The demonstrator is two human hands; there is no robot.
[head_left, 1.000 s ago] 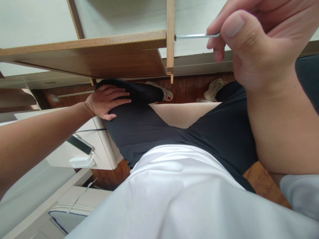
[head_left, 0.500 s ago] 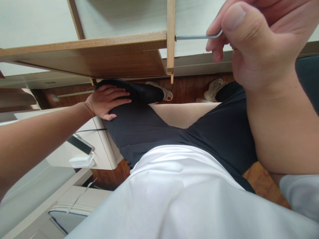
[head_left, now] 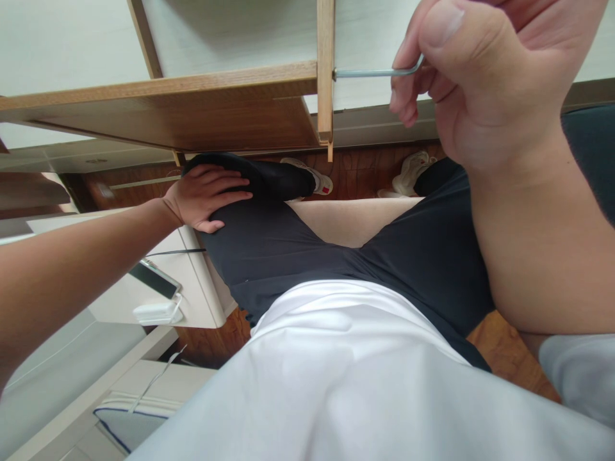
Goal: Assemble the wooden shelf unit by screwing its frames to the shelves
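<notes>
My right hand (head_left: 475,70) is closed on an Allen key (head_left: 368,73), pinching its bent end between thumb and fingers. The key's long arm lies level, and its tip meets a small bolt head (head_left: 335,74) in the side of an upright wooden board (head_left: 325,57). A horizontal wooden panel (head_left: 192,96) butts against that board from the left, at the height of the bolt. Away from the wood, my left hand (head_left: 211,192) rests flat and open on my left knee, holding nothing.
A pale tabletop (head_left: 230,38) lies under the wooden pieces. At the left, a white cabinet (head_left: 202,301) carries a phone (head_left: 156,278) and a white charger-like block (head_left: 158,312). My shoes stand on the wood floor (head_left: 355,173) below.
My right hand has shifted slightly left, and the wooden board with the key in its bolt has moved a little left too. My left hand stays on the knee.
</notes>
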